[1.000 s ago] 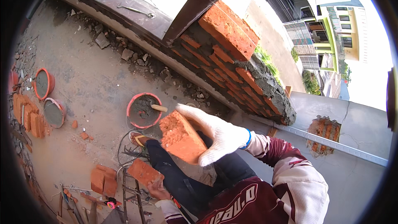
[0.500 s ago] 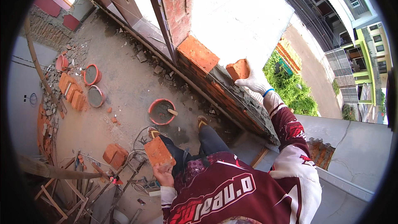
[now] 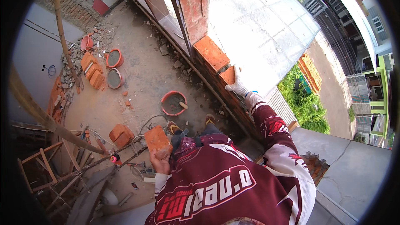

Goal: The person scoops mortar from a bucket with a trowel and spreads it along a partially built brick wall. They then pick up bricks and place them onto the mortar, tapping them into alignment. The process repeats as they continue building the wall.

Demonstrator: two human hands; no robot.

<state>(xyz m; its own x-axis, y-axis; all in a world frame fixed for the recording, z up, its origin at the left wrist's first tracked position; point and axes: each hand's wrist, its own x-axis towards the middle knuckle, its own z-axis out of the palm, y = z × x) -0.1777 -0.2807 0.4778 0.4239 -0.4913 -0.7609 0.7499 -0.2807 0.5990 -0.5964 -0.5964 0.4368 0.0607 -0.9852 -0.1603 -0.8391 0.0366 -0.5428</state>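
My right hand, in a white glove, is closed on a short broken brick on top of a low brick wall. That piece sits close to the end of a full orange brick laid beside the column; whether they touch I cannot tell. Bare and lower down, my left hand holds up a whole orange brick in front of my body, gripping its lower end. My right sleeve and glove hide much of the wall's top.
A red bucket of grey mortar with a wooden-handled tool stands on the floor below the wall. Farther left are more mortar buckets and stacked bricks. Bamboo poles cross at left. A pale roof lies beyond the wall.
My right hand has brought the broken brick leftward and down toward the laid brick. My left hand still holds its brick. The whole view has shifted with my head.
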